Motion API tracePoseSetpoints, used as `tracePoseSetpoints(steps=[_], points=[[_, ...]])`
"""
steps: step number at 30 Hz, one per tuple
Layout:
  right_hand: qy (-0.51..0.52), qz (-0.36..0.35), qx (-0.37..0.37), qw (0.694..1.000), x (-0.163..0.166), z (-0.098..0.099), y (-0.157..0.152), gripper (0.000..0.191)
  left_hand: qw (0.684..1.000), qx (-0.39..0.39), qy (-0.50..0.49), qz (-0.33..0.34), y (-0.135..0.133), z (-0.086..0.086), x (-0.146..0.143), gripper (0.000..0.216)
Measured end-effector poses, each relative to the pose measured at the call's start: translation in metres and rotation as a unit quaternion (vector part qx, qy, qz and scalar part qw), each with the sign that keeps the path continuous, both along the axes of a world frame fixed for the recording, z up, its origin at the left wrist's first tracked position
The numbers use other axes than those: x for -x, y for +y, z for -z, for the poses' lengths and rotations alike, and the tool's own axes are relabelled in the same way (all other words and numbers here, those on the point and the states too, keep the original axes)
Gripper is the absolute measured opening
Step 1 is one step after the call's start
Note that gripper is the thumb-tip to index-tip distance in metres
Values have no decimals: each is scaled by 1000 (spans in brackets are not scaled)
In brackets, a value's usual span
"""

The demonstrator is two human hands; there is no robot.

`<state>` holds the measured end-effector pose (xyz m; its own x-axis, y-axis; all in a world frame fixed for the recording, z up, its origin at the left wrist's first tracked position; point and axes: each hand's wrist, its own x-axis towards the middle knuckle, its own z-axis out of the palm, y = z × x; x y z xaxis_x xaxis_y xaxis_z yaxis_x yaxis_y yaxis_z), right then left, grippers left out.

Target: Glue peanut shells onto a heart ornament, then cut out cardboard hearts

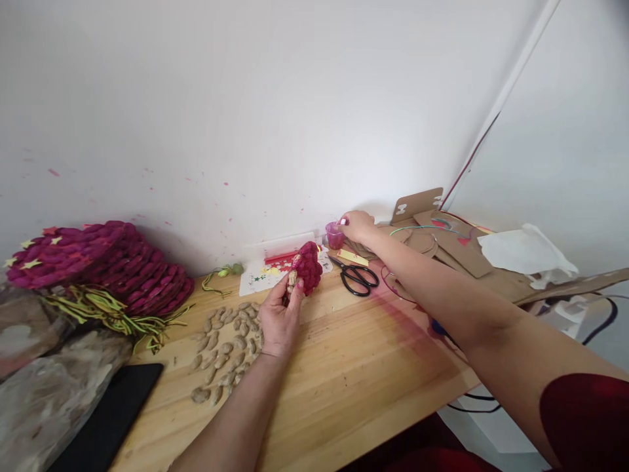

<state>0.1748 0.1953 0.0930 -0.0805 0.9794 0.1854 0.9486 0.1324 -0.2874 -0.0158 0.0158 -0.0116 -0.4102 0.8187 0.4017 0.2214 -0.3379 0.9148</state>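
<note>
The left hand [280, 320] closes thumb and fingers on a deep-magenta, knobbly cluster of peanut shapes [309, 270], held up above the pale wooden surface [324, 373] with its long axis roughly upright. The small, translucent, pink-stained cup [335, 237] stands beyond the cluster and slightly right, near the wall. The right hand [360, 227] is nearer the cup, fingers curled together beside its rim; whether they grip anything, I cannot tell.

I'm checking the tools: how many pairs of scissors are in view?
1: black scissors, on the table, between the left hand and the right forearm in the picture. Others may be hidden under the cardboard.
</note>
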Motion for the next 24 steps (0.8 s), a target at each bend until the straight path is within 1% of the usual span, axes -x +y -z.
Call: tracePoseSetpoints(steps=[3,8,12,16,19,21,22,23,24], points=[[8,-8,-3,1000,1,-1,2,27,1000,1,-4,1,0,0,-1,43],[21,-33,-44,998,-2,-1,0,24,1000,-10,-14,0,0,-4,-4,39],[40,-38,-80,995,-5,1,-5,23,1000,-4,-20,7,-1,-5,-5,39],[76,-18,-121,990,-9,1,-12,25,1000,-6,-17,3,-2,-6,-5,43],[107,4,-149,983,-17,0,-16,25,1000,-15,-21,5,-2,-6,-5,42],[173,29,-162,971,-22,-2,-20,22,1000,-16,-22,8,-2,-6,-5,42],[240,43,-167,955,-24,-4,-24,21,1000,-16,-22,10,-2,-6,-5,42],[325,51,-162,930,-25,-7,-30,18,1000,-15,-21,10,-2,-6,-5,43],[412,38,-151,898,-25,-9,-38,17,1000,-14,-20,11,-2,-6,-5,44]])
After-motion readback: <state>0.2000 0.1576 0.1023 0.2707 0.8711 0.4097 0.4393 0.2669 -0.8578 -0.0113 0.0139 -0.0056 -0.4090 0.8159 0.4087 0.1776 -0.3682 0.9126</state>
